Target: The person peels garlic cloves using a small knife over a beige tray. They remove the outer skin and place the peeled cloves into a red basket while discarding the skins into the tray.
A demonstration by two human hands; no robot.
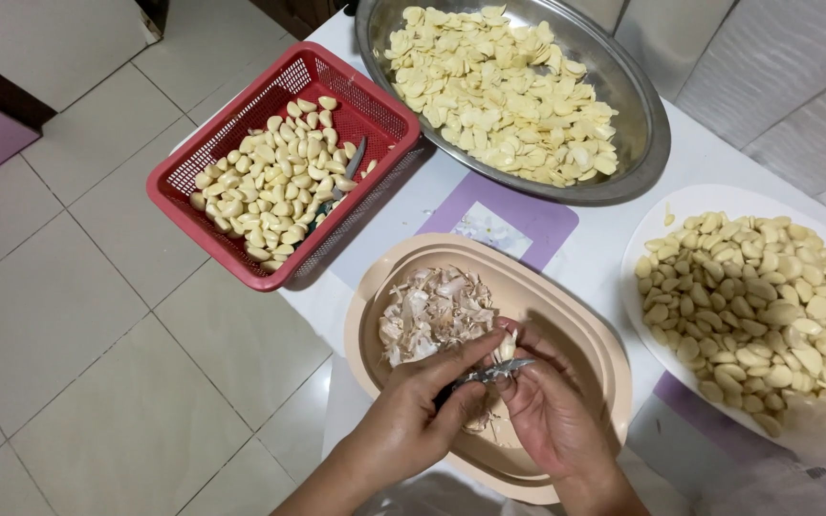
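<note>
Hands curled together (knife point(489, 373) between), over beige tray point(585, 315)

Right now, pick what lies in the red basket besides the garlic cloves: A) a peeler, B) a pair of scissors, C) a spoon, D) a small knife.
D: a small knife with a grey blade lies on top of the peeled garlic cloves inside the red basket.
</note>
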